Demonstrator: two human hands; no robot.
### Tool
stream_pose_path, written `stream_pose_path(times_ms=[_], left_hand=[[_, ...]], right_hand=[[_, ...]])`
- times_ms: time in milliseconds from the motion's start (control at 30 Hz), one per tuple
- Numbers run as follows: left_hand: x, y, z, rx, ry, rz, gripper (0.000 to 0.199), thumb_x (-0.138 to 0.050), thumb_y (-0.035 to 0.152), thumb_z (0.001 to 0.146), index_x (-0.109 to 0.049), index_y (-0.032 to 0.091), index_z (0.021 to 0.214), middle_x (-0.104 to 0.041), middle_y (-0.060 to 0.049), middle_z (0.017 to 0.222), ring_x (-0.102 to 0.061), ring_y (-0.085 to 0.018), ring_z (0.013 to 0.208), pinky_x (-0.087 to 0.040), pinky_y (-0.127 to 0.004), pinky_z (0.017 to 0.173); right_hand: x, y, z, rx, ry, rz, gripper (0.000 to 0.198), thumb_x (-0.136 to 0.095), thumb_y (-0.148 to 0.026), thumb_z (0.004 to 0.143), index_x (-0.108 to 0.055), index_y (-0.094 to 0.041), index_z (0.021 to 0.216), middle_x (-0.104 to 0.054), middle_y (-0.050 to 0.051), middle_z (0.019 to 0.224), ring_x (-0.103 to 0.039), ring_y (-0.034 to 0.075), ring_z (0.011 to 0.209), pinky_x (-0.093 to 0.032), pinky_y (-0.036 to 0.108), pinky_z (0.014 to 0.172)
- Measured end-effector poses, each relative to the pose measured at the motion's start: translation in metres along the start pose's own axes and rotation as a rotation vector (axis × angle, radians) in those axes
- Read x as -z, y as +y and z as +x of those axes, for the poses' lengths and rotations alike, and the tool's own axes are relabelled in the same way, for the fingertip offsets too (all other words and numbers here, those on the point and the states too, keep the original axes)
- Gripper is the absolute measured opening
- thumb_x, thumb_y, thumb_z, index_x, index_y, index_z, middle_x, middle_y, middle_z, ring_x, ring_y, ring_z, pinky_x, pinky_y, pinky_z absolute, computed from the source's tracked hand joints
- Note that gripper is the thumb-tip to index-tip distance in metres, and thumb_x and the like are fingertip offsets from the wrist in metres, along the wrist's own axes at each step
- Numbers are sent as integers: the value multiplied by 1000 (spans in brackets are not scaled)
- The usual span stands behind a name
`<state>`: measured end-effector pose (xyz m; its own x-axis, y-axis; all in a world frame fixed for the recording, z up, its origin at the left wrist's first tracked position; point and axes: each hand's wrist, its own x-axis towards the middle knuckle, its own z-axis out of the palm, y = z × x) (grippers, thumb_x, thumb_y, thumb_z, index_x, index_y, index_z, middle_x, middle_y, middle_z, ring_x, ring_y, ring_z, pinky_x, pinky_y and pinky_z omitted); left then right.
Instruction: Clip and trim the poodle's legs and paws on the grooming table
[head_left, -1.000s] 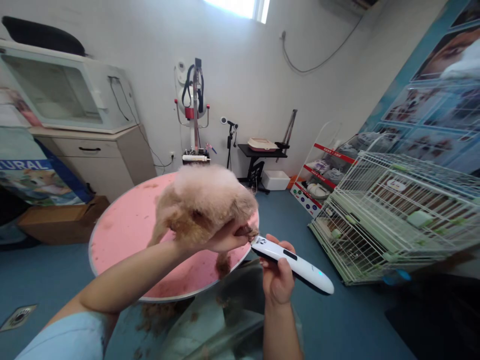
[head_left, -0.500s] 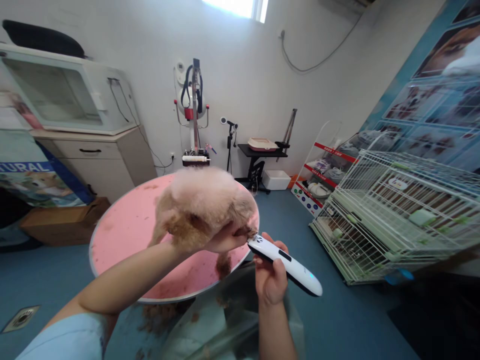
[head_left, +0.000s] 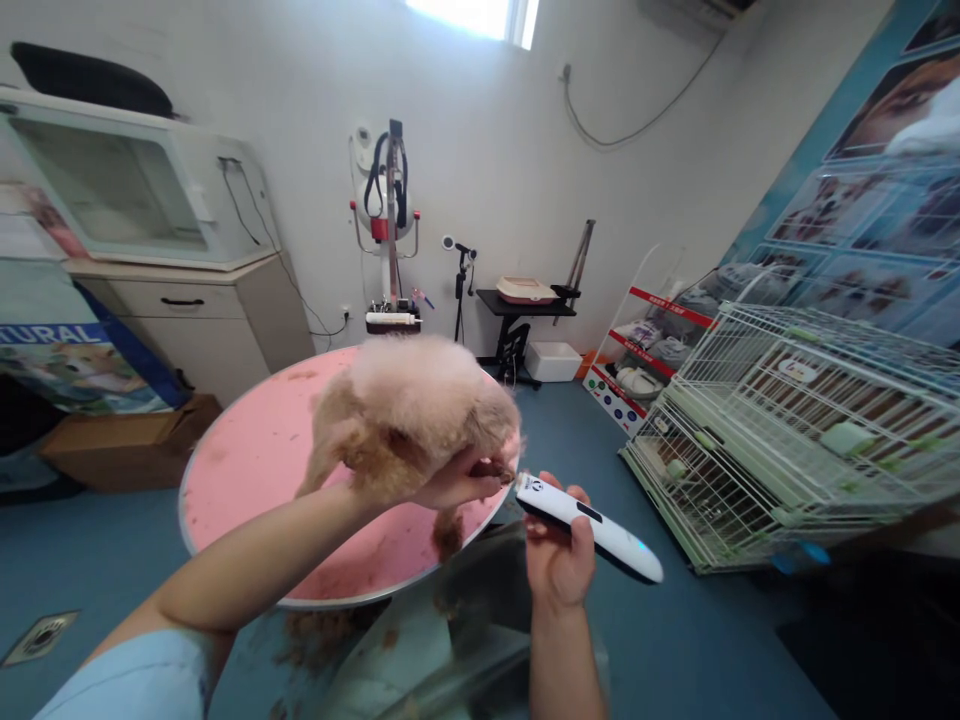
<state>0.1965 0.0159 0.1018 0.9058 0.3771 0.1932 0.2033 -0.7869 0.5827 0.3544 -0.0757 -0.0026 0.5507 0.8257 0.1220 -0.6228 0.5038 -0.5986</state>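
A fluffy, cream-to-apricot dog (head_left: 420,390) stands on a round pink grooming table (head_left: 247,450). My left hand (head_left: 461,482) reaches under its body and is closed around what looks like a raised paw (head_left: 496,470) near the table's right rim. In my right hand (head_left: 561,550) is a white-and-black pet clipper (head_left: 592,525), gripped along its body with a blue light showing near the rear end. The clipper's blade end points left and is close to the paw; contact cannot be made out. A darker brown clump of fur (head_left: 448,533) appears below my left hand.
Wire cages (head_left: 795,420) stand on the right, beside a shoe rack (head_left: 649,345). Cut fur (head_left: 322,635) lies on the floor below the table. Behind are a grooming-arm stand (head_left: 390,230) and a small black table (head_left: 517,303); a cabinet (head_left: 195,310) is at left.
My right hand and the clipper have shifted slightly right, drawing the blade back from the paw. The dog's front end and my left fingers have moved a little to the right.
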Motion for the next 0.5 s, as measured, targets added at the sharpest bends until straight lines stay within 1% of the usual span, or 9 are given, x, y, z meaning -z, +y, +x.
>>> stream_pose_path(times_ms=[100, 200, 267, 333, 400, 500], left_hand=[[0, -2, -2, -9, -5, 1, 11, -46, 24, 87, -52, 15, 85, -53, 4, 75, -49, -9, 74, -38, -23, 82], [4, -1, -3, 2, -24, 39, 12, -48, 24, 86, -55, 15, 82, -51, 4, 71, -47, -8, 71, -37, -23, 79], [6, 0, -4, -4, -28, 78, 11, -49, 23, 85, -56, 15, 81, -51, 4, 69, -46, -8, 68, -36, -23, 76], [6, 1, -4, -25, -28, 105, 11, -49, 20, 85, -57, 15, 80, -50, 4, 68, -45, -8, 67, -35, -23, 77], [6, 0, -3, -46, -46, 92, 10, -49, 18, 84, -57, 15, 80, -50, 4, 69, -44, -8, 67, -35, -23, 79], [6, 1, -3, -58, -46, 70, 8, -50, 16, 83, -57, 16, 81, -50, 5, 69, -43, -8, 65, -35, -22, 80]], right_hand=[[4, -15, 6, -1, -92, -136, 41, -77, -36, 63, -50, -27, 93, -74, 4, 96, -60, 13, 60, -43, 21, 51], [4, -25, 10, 28, -188, -211, 43, -76, -34, 65, -47, -26, 96, -73, 5, 100, -63, 15, 65, -46, 23, 55], [1, -29, 11, 22, -244, -262, 45, -75, -35, 66, -45, -27, 99, -72, 6, 102, -66, 17, 72, -48, 24, 57], [-1, -30, 13, 12, -283, -316, 47, -76, -34, 67, -44, -27, 100, -72, 6, 103, -68, 20, 79, -49, 26, 60], [-3, -30, 14, 1, -316, -351, 47, -76, -33, 67, -44, -26, 100, -72, 7, 104, -68, 20, 81, -49, 26, 61], [-4, -29, 15, -15, -331, -334, 43, -75, -34, 68, -45, -25, 97, -71, 7, 106, -66, 18, 75, -47, 24, 57]])
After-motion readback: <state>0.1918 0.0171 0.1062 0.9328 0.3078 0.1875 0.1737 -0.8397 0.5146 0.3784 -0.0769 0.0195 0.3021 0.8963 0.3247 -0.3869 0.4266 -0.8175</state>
